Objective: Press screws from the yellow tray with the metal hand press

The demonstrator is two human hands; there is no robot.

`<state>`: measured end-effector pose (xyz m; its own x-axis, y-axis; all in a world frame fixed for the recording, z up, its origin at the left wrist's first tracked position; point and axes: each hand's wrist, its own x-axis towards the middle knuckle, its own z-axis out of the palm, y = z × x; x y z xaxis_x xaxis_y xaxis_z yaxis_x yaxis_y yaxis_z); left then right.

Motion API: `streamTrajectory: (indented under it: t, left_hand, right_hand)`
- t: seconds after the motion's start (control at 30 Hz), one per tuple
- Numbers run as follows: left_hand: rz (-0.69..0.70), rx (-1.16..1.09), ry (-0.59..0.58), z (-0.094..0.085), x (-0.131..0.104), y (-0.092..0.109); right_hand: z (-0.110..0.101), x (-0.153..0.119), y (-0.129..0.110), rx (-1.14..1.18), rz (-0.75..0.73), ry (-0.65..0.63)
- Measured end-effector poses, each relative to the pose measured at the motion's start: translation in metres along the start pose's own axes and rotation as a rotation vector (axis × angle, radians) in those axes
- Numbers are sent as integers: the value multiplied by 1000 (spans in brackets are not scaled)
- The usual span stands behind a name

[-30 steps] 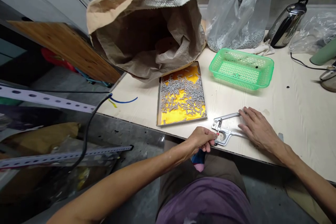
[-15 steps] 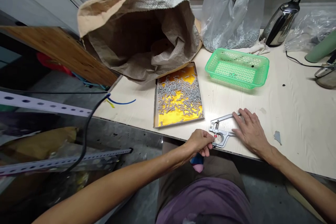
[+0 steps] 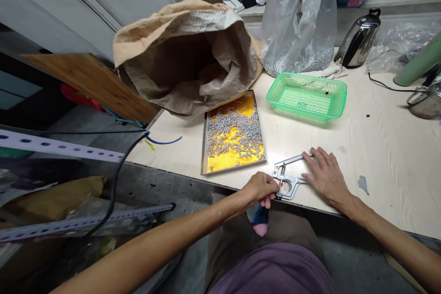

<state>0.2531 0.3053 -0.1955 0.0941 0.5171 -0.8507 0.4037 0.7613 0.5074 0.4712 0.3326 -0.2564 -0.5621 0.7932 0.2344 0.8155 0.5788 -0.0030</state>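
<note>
Grey scrap point(image 3: 363, 184) — now in full view

Head view looks forward and down, seemingly close above the table point(image 3: 389, 156)

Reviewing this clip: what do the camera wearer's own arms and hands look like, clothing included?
The left hand and right hand are ungloved, with no ring or watch that I can make out. No sleeve shows on the left forearm or right forearm. Below them, a purple top and dark brownish trousers are visible.
</note>
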Motion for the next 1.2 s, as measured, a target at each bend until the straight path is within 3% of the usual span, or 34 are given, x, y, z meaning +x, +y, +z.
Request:
streamTrajectory:
  t: [0.2,0.33,0.6,0.93,1.2]
  left_hand:
    - [-49,166,-27,-9,7,6]
    - [-80,152,-60,-12,12,4]
    - [-111,41,-7,-2,3,7]
    - [-113,32,30,3,-3,6]
    - [-87,5,48,4,-6,1]
  right_hand:
    - [-3,2,-2,21,26,-52]
    - [-1,1,-3,15,34,-35]
    - [2,0,-4,-14,26,-19]
    - [-22,4,24,198,-188,-189]
    - [-34,19,25,195,-222,-211]
